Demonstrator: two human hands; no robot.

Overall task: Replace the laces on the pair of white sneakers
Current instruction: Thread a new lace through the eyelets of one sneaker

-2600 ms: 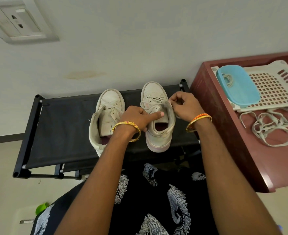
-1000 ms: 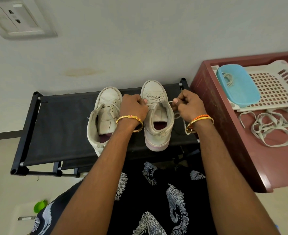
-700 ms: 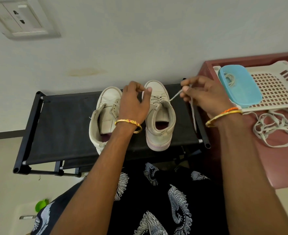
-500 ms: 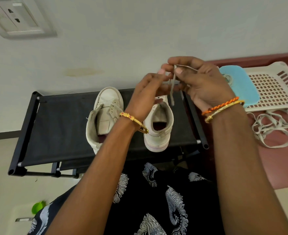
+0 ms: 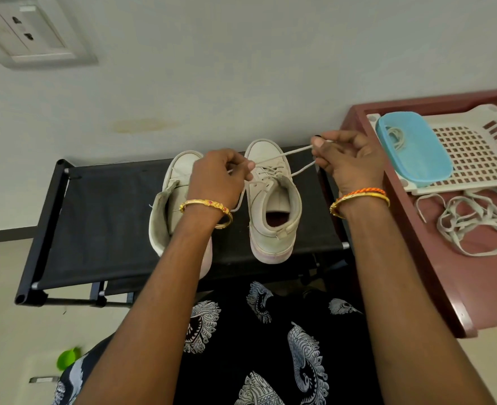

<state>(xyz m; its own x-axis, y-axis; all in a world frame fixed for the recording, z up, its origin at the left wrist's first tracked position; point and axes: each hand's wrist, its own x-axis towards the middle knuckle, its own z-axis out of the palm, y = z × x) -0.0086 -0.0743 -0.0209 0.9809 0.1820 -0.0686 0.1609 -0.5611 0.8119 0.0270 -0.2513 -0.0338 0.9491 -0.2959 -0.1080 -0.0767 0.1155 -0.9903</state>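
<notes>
From our head view, our left hand point(image 5: 216, 178) and right hand point(image 5: 348, 162) each pinching an end of the lace point(image 5: 282, 154), strands crossed over the right sneaker point(image 5: 272, 200), left sneaker point(image 5: 174, 200) beside it on the black rack point(image 5: 101, 223)

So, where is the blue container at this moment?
In the head view the blue container is at the right, resting on the white perforated tray on the red-brown table, beyond the loose laces.
</notes>
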